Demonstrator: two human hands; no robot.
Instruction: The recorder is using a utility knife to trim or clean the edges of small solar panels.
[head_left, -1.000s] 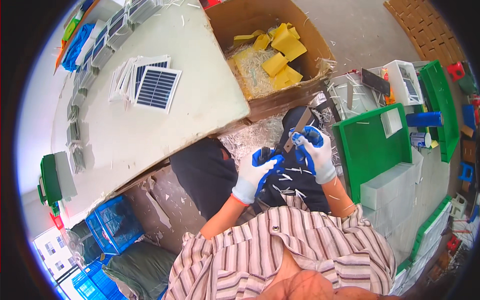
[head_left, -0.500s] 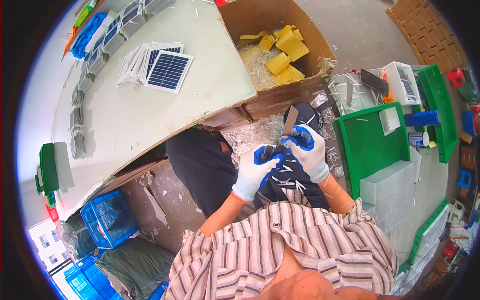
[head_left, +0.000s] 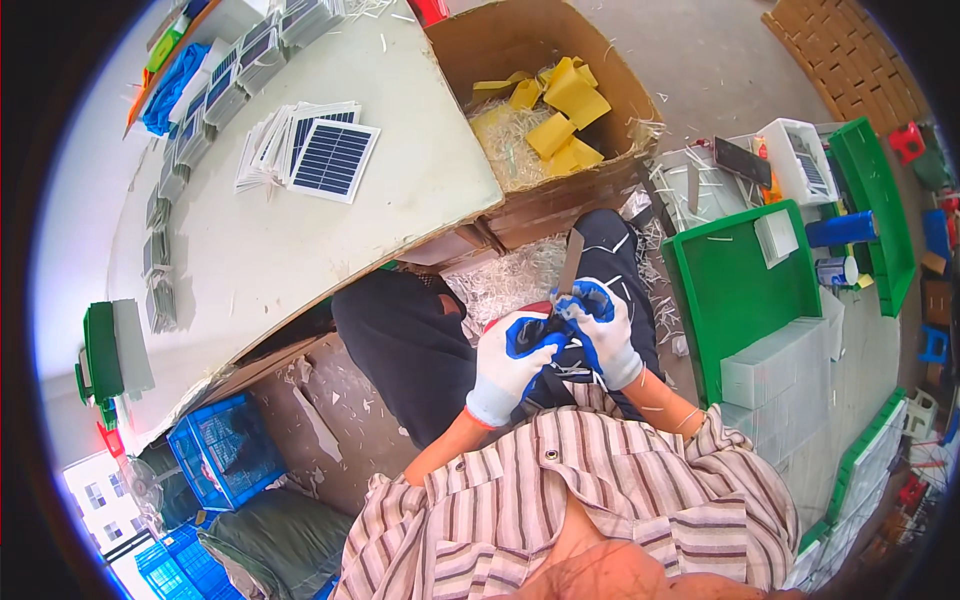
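My left hand, in a white glove with blue palm and fingertips, is closed low over my lap. Something dark shows at its fingers, too hidden to name. My right hand, gloved alike, is closed right beside it, the fingers of both meeting. A flat grey blade-like strip sticks up and away from me out of the right fingers; its lower end is covered. Thin white slivers lie on my dark trousers below the hands.
On the left table lie a fan of small solar panels and several stacks along its edge. A cardboard box holds yellow pieces and white shreds. To the right are a green tray, clear boxes and a dark phone.
My right hand has moved left and slightly down, closer against the left hand. The grey strip has shifted left and stands more upright. The whole view has turned slightly.
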